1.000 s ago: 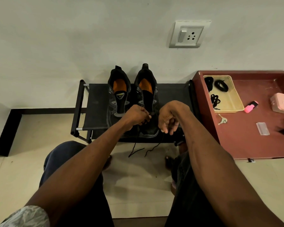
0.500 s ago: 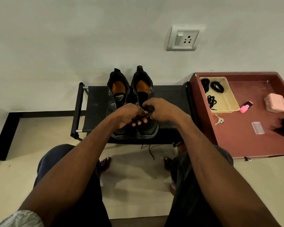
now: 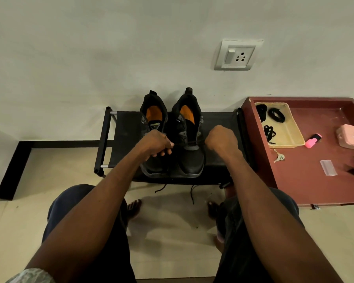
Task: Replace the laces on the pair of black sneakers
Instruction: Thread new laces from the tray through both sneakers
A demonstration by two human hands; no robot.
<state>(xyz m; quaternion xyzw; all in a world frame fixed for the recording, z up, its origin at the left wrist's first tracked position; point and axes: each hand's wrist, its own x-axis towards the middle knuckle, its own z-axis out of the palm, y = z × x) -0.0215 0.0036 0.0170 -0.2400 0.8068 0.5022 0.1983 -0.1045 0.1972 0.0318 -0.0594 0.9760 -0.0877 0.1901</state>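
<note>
A black lace (image 3: 189,143) is pulled taut across the right-hand sneaker (image 3: 189,139), apparently to even it, pinched in the curled fingers of the left hand (image 3: 157,142) and right hand (image 3: 220,139).

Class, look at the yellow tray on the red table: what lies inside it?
The yellow tray holds three bundles of black laces. Anything beneath them is covered.

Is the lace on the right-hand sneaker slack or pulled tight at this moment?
Pulled tight: the lace runs straight across the right-hand sneaker between the left hand and right hand, each gripping one side. Both loose ends dangle below the rack.
</note>
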